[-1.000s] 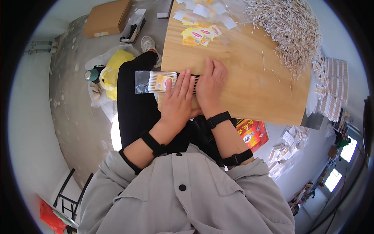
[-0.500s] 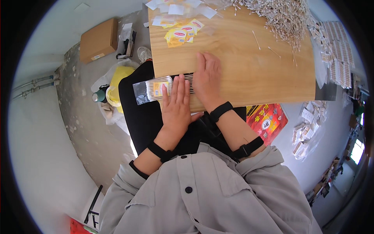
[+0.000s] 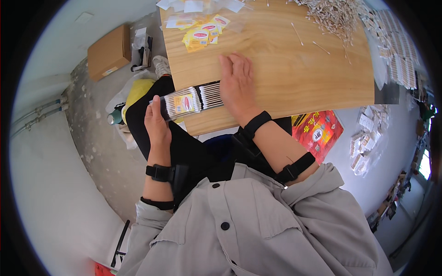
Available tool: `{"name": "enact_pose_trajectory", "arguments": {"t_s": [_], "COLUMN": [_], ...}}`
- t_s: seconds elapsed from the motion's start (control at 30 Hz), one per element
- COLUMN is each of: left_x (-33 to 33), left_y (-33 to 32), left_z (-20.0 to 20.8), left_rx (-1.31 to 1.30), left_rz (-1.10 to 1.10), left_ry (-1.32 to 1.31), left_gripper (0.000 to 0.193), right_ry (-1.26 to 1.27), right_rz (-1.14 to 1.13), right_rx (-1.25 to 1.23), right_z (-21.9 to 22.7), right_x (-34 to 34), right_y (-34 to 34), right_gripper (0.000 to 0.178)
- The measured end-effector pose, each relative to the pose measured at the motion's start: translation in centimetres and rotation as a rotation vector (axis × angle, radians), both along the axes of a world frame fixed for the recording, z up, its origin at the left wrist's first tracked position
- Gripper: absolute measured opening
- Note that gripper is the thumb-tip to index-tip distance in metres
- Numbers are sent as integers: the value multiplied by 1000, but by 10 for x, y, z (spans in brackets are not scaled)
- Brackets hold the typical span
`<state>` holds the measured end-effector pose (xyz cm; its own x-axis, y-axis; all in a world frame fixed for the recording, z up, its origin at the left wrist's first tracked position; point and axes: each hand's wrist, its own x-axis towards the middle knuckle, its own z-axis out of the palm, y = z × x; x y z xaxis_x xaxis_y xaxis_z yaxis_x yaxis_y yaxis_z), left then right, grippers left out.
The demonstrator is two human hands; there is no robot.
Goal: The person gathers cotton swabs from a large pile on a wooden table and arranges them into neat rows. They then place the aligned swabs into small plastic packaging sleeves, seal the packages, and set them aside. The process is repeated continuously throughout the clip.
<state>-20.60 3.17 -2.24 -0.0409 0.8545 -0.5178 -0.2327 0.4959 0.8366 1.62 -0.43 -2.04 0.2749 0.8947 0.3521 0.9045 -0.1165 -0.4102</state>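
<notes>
A clear plastic packet of cotton swabs (image 3: 175,104) with a yellow card label lies at the table's near left edge. My left hand (image 3: 158,124) is closed on its left end, thumb on top and fingers mostly hidden underneath. The packet's right end meets a flat black holder (image 3: 199,97), where more cotton swabs (image 3: 212,94) lie side by side. My right hand (image 3: 238,87) rests over the holder's right end and hides it. Its fingers are stretched toward the far side and touch the wood.
Yellow card labels (image 3: 198,37) and clear bags (image 3: 237,23) lie at the far left of the wooden table (image 3: 285,78). A heap of loose swabs (image 3: 334,16) covers the far right, with strays nearby. Packed swabs (image 3: 368,126) sit right of the table. A cardboard box (image 3: 109,51) stands left.
My left hand has moved off the top of the swabs to the packet's left end and grasps it. The packet has shifted slightly left, showing the holder. My right hand stays on the holder.
</notes>
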Motion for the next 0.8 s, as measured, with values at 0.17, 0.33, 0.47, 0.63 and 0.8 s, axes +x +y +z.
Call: {"name": "enact_pose_trajectory", "arguments": {"t_s": [0.17, 0.33, 0.47, 0.63, 0.8], "left_x": [8, 10, 13, 13, 18], "left_y": [-2, -4, -7, -5, -6], "left_z": [-17, -31, -33, -33, -28], "left_rx": [37, 30, 21, 41, 44], "left_rz": [18, 33, 64, 62, 84], "left_ry": [-64, -126, -160, -152, -88], "left_gripper": [24, 25, 25, 25, 27], "right_ry": [9, 33, 24, 9, -18], "right_rz": [-5, -3, 11, 17, 18], "right_rx": [-1, -44, -34, -26, -11], "right_z": [-2, 0, -3, -2, -4], "right_x": [1, -1, -1, -9, -11], "right_y": [0, 0, -1, 3, 5], "right_gripper": [37, 37, 37, 37, 37]}}
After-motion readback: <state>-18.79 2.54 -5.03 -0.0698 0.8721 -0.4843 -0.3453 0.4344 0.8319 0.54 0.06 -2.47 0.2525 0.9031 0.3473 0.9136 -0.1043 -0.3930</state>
